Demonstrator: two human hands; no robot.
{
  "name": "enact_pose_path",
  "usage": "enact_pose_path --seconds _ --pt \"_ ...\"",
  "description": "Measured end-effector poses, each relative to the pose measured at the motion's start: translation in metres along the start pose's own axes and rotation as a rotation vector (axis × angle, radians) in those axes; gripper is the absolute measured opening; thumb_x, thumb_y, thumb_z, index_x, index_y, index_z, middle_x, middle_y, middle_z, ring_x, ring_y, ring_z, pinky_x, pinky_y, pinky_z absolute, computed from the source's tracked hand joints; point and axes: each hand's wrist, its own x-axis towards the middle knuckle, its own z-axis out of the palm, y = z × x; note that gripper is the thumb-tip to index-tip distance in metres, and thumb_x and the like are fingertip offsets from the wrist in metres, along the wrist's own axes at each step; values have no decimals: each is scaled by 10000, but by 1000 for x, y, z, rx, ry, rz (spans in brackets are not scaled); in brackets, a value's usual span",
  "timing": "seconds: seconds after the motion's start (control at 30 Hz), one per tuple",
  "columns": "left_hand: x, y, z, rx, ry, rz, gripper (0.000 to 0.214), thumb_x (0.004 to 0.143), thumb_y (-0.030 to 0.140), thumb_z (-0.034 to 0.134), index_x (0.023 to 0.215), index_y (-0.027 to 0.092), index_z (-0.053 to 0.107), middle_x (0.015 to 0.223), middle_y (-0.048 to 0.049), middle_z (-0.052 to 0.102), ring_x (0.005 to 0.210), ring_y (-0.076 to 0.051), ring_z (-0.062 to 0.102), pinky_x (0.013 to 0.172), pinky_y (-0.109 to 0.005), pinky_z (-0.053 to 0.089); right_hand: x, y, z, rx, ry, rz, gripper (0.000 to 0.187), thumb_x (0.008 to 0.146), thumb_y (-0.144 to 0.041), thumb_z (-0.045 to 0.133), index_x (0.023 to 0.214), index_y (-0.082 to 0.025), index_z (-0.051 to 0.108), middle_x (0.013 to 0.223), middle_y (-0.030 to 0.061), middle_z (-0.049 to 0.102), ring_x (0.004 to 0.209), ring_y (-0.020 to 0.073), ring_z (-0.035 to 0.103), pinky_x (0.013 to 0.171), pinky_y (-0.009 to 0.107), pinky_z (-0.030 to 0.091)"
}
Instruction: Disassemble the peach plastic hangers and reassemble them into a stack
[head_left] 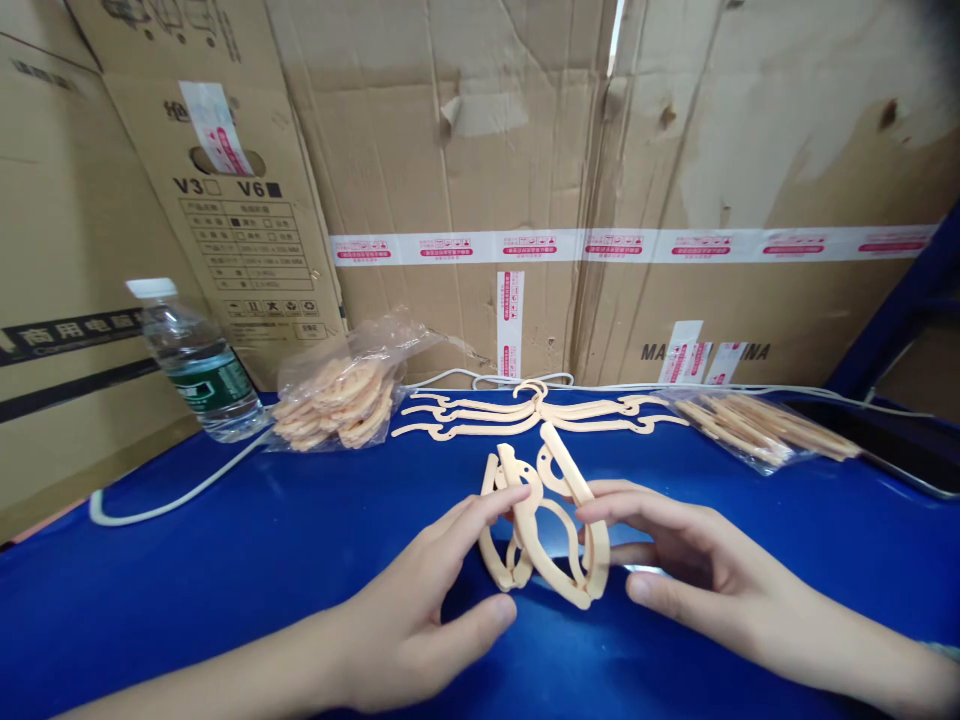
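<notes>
A folded cream plastic hanger [541, 520] stands upright on the blue table [225, 560], held between both hands. My left hand [427, 600] pinches its left side with forefinger on top and thumb below. My right hand [675, 565] grips its right side, fingers curled round the arm. Behind it lies a small pile of unfolded cream hangers [525, 412], spread flat with hooks in the middle.
A clear bag of cream hook parts [341, 395] sits at back left beside a water bottle [196, 362]. Another bag of long cream parts [757, 428] lies at back right. A white cable [172, 500] crosses the table. Cardboard boxes [480, 170] wall the back.
</notes>
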Motion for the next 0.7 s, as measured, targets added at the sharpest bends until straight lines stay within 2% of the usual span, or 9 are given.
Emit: enact_pose_path --seconds 0.17,0.33,0.5,0.6,0.7 --pt "1 1 0 30 -47 64 695 861 188 606 1479 335 324 1496 -52 436 1368 -273 405 1148 -458 306 -3 -1 0 -29 -49 38 343 931 -297 613 1272 -285 570 1388 75 497 1210 249 552 1017 399 483" --pt "2 1 -3 78 -84 120 751 841 174 609 1502 297 275 1498 -86 423 1355 -294 417 1146 -477 311 -6 2 -3 -22 -118 61 381 931 -331 613 1307 -300 558 1406 82 497 1211 249 549 1029 429 457" --pt "1 -2 -2 179 -194 117 908 825 220 651 1543 308 102 1592 -92 247 1440 -334 258 1159 -553 239 -2 6 -10 42 -150 94 430 910 -347 639 1330 -304 557 1324 83 571 1154 239 572 945 393 492" --pt "0 -4 2 170 -99 66 900 822 240 654 1542 314 119 1607 -76 202 1461 -345 190 1165 -588 171 2 8 -13 77 -119 135 519 858 -406 689 1336 -250 562 1170 91 651 1079 237 600 903 369 496" --pt "0 -4 5 155 -13 30 832 819 215 636 1529 294 208 1602 -70 224 1460 -328 204 1172 -574 169 4 11 -19 51 11 178 527 836 -440 703 1292 -197 605 1016 81 686 869 181 630 817 314 505"
